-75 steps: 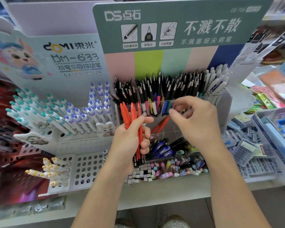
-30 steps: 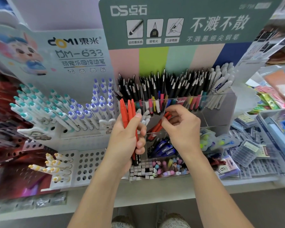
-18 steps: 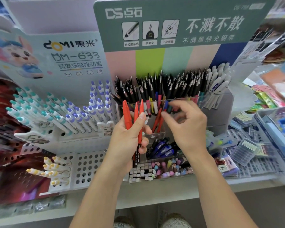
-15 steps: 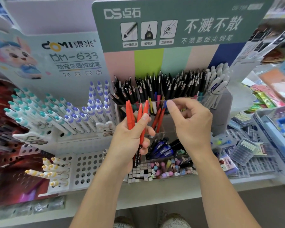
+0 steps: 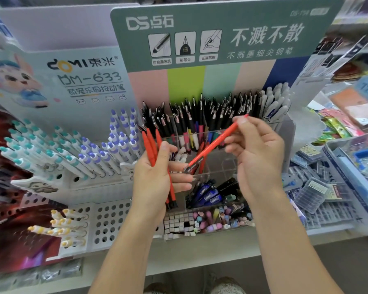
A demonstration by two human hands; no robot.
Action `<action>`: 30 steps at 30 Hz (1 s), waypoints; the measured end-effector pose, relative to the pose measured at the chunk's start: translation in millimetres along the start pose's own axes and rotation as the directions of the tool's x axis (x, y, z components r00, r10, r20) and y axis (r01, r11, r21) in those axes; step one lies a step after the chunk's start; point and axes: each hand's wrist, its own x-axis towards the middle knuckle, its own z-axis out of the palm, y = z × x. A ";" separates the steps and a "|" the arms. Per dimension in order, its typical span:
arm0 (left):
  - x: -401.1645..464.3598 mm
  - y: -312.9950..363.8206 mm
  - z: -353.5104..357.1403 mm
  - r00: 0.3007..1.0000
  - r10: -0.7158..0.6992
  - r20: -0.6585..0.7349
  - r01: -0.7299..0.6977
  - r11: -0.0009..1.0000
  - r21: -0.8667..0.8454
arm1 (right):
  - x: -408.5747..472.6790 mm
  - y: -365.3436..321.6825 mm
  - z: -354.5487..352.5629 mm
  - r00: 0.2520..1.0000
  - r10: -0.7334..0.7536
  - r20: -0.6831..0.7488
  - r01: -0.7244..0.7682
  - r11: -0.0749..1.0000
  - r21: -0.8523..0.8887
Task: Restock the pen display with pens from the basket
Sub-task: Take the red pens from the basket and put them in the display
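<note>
My left hand [image 5: 157, 179] grips a small bundle of red pens [image 5: 150, 145], their ends pointing up in front of the clear acrylic pen display [image 5: 221, 166]. My right hand [image 5: 259, 153] pinches one more red pen [image 5: 212, 145] near its top and holds it slanted, dark tip down-left, over the display's front compartment. A couple of red pens stand in that compartment. Behind it, the back row is packed with black pens [image 5: 200, 115] and white pens [image 5: 274, 100]. No basket is in view.
A white holed rack [image 5: 106, 219] at the left carries teal- and purple-capped pens [image 5: 72, 149]. Blue pens [image 5: 206, 194] and small erasers [image 5: 210, 219] fill the lower trays. A green sign board [image 5: 221, 35] rises behind. Packaged refills [image 5: 314, 192] and a bin lie at the right.
My right hand has lifted one red pen up and to the right, away from the bundle, and now holds it slanted above the front compartment. My left hand stays put with the remaining pens.
</note>
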 end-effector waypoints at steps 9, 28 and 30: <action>4.6 3.3 -7.9 0.998 -0.062 0.010 0.062 0.987 -0.150 | 7.2 36.9 -10.6 0.989 -0.140 0.046 0.144 0.846 -0.514; 3.4 2.8 -6.0 0.997 -0.053 0.061 0.060 0.991 -0.122 | 10.0 55.6 -9.4 0.978 -0.106 0.177 0.203 0.658 -0.725; 4.3 2.4 -6.2 0.997 -0.048 0.057 0.055 0.990 -0.129 | 10.5 52.9 -10.7 0.982 -0.077 0.170 0.177 0.682 -0.710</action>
